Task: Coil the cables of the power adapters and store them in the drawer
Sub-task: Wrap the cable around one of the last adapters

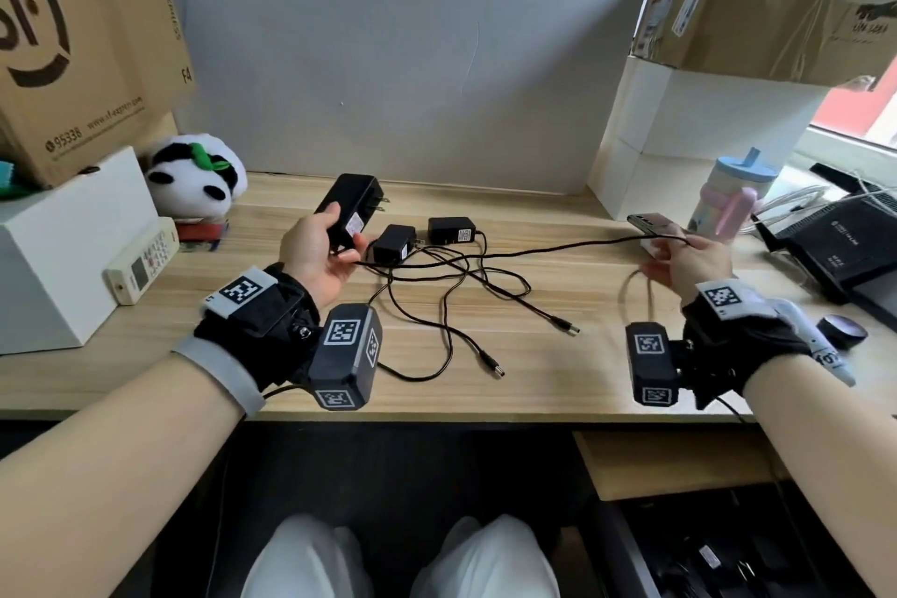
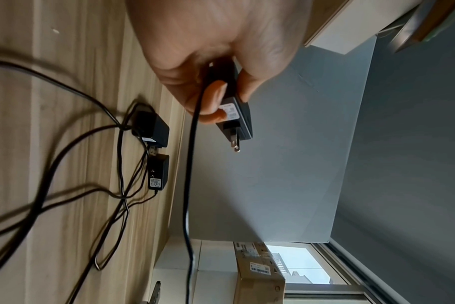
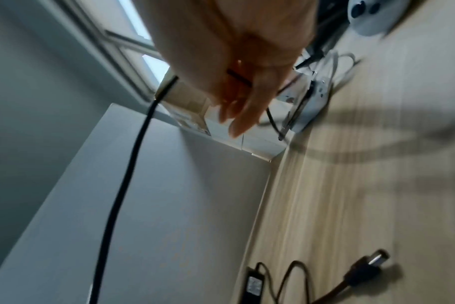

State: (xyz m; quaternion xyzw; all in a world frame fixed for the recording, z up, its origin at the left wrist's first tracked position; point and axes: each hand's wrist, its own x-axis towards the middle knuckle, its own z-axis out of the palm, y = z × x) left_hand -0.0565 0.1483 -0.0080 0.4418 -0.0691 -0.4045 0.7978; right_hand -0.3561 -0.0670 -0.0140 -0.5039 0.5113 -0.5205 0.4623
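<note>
My left hand [image 1: 320, 253] grips a large black power adapter [image 1: 349, 209] above the desk, prongs pointing right; the left wrist view shows my fingers curled round the adapter [image 2: 237, 115]. Its cable [image 1: 534, 250] runs taut across to my right hand [image 1: 689, 260], which pinches it, a loop hanging beneath. In the right wrist view the cable [image 3: 122, 185] passes through my right hand [image 3: 237, 72]. Two smaller adapters [image 1: 394, 244] [image 1: 451, 230] lie on the desk, their cables tangled, with barrel plugs [image 1: 565, 324] [image 1: 492, 364] toward the front. A drawer [image 1: 679, 466] stands open under the desk at right.
A panda plush [image 1: 194, 175], a remote [image 1: 143, 260] and a white box [image 1: 63, 257] sit at the left. A phone [image 1: 650, 223], a lidded cup [image 1: 728, 194], a black router [image 1: 835, 248] and stacked boxes [image 1: 704, 121] crowd the right.
</note>
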